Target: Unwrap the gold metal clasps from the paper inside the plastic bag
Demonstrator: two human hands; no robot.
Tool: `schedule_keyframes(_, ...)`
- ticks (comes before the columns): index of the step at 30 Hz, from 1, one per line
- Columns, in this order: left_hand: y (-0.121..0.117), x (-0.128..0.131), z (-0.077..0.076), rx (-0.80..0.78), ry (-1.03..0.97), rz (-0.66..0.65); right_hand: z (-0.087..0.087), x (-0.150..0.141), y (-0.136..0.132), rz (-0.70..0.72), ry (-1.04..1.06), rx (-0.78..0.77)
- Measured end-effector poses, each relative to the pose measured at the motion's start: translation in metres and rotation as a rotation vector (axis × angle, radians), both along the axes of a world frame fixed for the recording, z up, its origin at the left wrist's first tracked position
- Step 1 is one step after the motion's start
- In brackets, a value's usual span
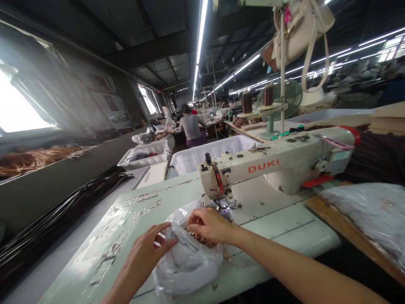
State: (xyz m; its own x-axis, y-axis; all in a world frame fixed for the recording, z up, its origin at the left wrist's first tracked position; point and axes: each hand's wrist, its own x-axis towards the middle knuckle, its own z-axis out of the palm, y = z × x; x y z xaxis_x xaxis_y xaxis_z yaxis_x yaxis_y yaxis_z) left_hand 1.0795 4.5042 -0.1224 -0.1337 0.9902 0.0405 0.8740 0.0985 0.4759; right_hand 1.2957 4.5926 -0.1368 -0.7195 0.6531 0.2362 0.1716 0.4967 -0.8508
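A crumpled, translucent white plastic bag (190, 270) rests on the sewing table in front of me, its mouth facing up. Small shiny brownish-gold metal pieces (204, 241) show inside the opening. My left hand (150, 247) pinches the bag's rim from the left. Reaching in from the right, my right hand (209, 223) has its fingers curled down among the metal pieces; its fingertips are partly hidden, and I cannot make out what they hold. Just behind the bag stands a cream sewing machine (243, 169) marked DUKI, its needle area close to my right hand.
The pale green tabletop (136, 223) has worn tape marks on its left. Dark strips (63, 211) lie further left. White bins (215, 147) stand behind the machine. A clear plastic bag (370, 207) lies at right. A handbag (300, 33) hangs above; a person (192, 128) sits ahead.
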Motion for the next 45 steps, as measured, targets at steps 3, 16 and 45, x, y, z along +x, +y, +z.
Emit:
schedule_keyframes(3,-0.004,0.000,-0.003,-0.018,0.025,0.031,0.000,0.019,0.005,0.043,-0.078,0.133)
schedule_keyframes(16,-0.011,0.014,0.031,0.209,0.196,-0.118,-0.003,0.045,0.008,0.401,-0.344,0.497)
schedule_keyframes(45,0.018,0.023,0.113,0.289,0.346,-0.268,0.049,-0.026,0.008,0.011,-0.139,0.489)
